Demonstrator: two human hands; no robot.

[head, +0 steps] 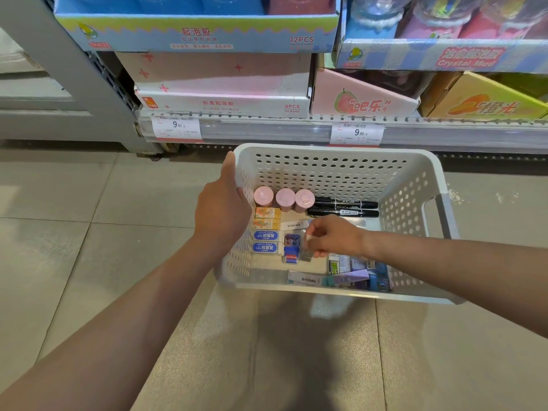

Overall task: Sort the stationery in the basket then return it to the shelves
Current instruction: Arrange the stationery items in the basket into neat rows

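In the basket point(335, 170) — right hand point(335, 237) pinches packet point(307, 253).

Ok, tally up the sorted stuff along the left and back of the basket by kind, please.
Pink round-capped containers: 3
Black markers: 2
Orange boxes: 2
Blue-labelled white boxes: 2
Total: 9
The jumble in the basket's near right corner is too overlapped to count.

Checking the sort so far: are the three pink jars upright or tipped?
Upright. The pink jars show their round lids to the camera, side by side in a row along the basket back, left of the markers.
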